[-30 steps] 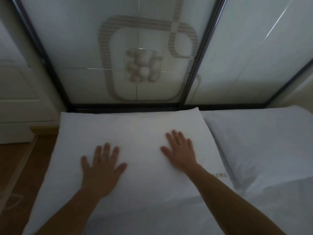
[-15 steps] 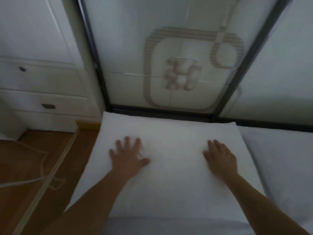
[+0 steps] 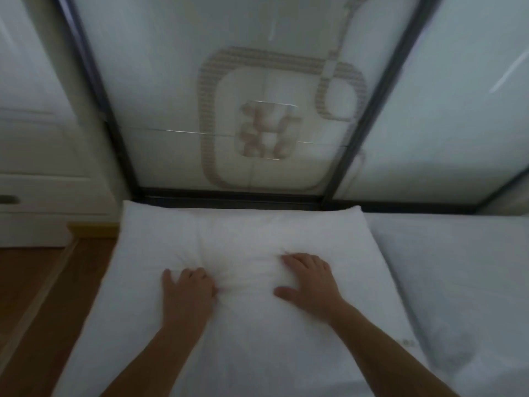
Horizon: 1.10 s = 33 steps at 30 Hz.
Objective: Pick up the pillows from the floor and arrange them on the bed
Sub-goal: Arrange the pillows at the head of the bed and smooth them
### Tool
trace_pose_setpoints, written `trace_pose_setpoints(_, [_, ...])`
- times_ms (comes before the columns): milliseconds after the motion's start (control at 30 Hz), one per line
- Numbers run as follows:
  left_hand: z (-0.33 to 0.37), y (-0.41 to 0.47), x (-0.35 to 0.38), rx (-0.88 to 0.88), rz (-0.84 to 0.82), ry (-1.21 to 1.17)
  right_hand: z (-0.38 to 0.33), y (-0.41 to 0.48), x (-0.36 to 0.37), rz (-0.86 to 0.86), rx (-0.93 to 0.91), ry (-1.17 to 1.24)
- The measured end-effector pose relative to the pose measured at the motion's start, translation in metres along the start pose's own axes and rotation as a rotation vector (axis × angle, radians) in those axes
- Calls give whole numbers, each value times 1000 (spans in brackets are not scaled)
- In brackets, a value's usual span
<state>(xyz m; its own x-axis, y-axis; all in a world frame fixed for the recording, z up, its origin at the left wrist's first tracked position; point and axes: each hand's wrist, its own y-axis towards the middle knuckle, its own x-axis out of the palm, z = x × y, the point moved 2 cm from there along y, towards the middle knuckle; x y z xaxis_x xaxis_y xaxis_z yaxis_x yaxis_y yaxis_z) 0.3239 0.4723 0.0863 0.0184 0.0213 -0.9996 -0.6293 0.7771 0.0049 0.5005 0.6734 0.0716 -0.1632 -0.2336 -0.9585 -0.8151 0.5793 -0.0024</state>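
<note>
A white pillow [image 3: 243, 233] lies flat at the head of the bed, its far edge against the headboard [image 3: 257, 81]. Both my hands rest near its middle. My left hand [image 3: 187, 293] has its fingers curled into the cover, and creases fan out from it. My right hand [image 3: 309, 282] digs its bent fingers into the pillow, thumb spread toward the left hand. The filling bulges a little between the two hands. A second white pillow [image 3: 458, 267] lies to the right, edge to edge with the first.
The glossy headboard has dark frame bars [image 3: 369, 110] and a beige pattern. A white drawer unit [image 3: 43, 167] stands at the left. Wooden floor [image 3: 34, 296] runs along the bed's left side. White bedding [image 3: 257, 373] lies under my forearms.
My hands were flat and spread apart on the pillow; now they sit closer together with the fingers curled into it. The view has shifted back to the right.
</note>
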Motion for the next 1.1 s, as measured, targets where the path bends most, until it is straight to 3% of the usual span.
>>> trace_pose_setpoints(133, [6, -7, 2, 155, 197, -81, 10, -27, -9, -8, 204, -24])
trace_pose_setpoints(267, [-20, 20, 28, -60, 7, -267, -13, -22, -6, 67, 253, -57])
trace_pose_setpoints(400, [-44, 40, 58, -42, -53, -261, -16, -27, -29, 277, 298, 150])
trace_pose_setpoints(500, [-39, 36, 41, -18, 27, -323, -21, -25, -62, 420, 275, 252])
trace_pose_setpoints(633, [-5, 17, -29, -62, 213, -414, -19, -26, -87, 490, 240, 248])
trace_pose_setpoints(767, [18, -5, -64, -73, 233, -440, -11, -28, -85, 475, 236, 208])
trace_pose_setpoints(933, [16, -21, -59, -146, 36, -363, -6, -32, -65, 383, 210, 81])
trace_pose_setpoints(1033, [26, -31, -66, -37, 68, -293, -12, -22, -60, 354, 157, 68])
trace_pose_setpoints(1100, [46, -38, -69, 99, -49, -267, -23, -16, -44, 229, 67, 35])
